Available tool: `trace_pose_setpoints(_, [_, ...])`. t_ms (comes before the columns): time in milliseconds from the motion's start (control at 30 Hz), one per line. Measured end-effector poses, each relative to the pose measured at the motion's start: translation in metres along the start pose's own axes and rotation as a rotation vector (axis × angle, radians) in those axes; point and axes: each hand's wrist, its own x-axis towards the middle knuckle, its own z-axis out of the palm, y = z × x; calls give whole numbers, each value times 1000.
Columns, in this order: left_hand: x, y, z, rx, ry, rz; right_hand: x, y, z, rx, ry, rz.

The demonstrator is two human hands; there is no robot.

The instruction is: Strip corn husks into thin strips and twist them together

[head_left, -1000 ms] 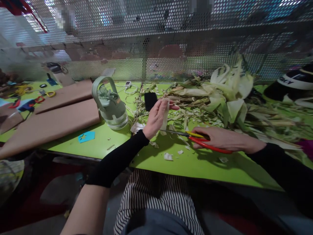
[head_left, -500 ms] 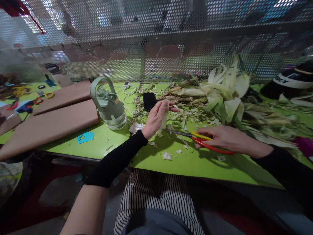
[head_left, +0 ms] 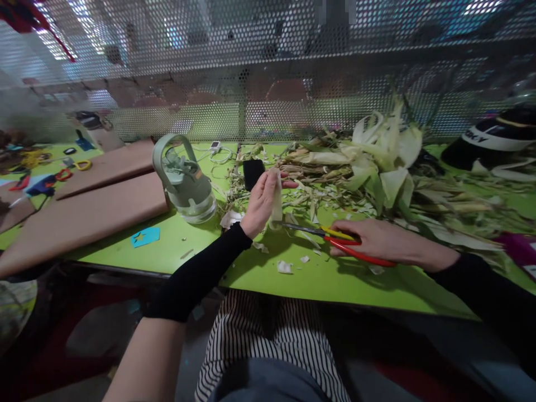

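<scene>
My left hand (head_left: 262, 202) pinches a pale strip of corn husk (head_left: 277, 204), which hangs down from the fingers over the table. In my right hand (head_left: 377, 241) is a pair of scissors (head_left: 341, 243) with red and yellow handles. Its blades point left, their tips close to the lower end of the strip; whether they touch it I cannot tell. Behind both hands lies a heap of corn husks (head_left: 389, 156), green and dried. White scraps (head_left: 285, 267) lie on the green table (head_left: 259, 279) below the hands.
A pale green water bottle (head_left: 188, 187) stands left of my left hand, beside brown folded sheets (head_left: 92, 215) and a blue tag (head_left: 145, 237). Behind my left hand lies a black phone-like object (head_left: 253, 172). A perforated metal screen (head_left: 201, 106) borders the table's back; a black rounded object (head_left: 481, 142) sits far right.
My right hand and the scissors have shifted slightly left. My left hand still holds the husk strip, which now hangs more upright. The view has moved a little.
</scene>
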Motion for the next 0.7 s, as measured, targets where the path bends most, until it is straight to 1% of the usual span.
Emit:
trace_pose_setpoints(100, [1, -2, 0, -18, 12, -3, 0, -5, -1, 72, -80, 58])
trace_pose_setpoints(300, [-1, 0, 2, -23, 18, -12, 2, -11, -3, 101, -48, 20])
trace_pose_setpoints(500, [0, 2, 2, -29, 20, -16, 1, -3, -1, 126, -43, 28])
trace_pose_setpoints(567, [1, 3, 1, -19, 21, -16, 0, 3, -1, 64, -16, 72])
trace_pose_setpoints(700, [3, 3, -1, -17, 44, -48, -4, 24, 1, -157, 72, 235])
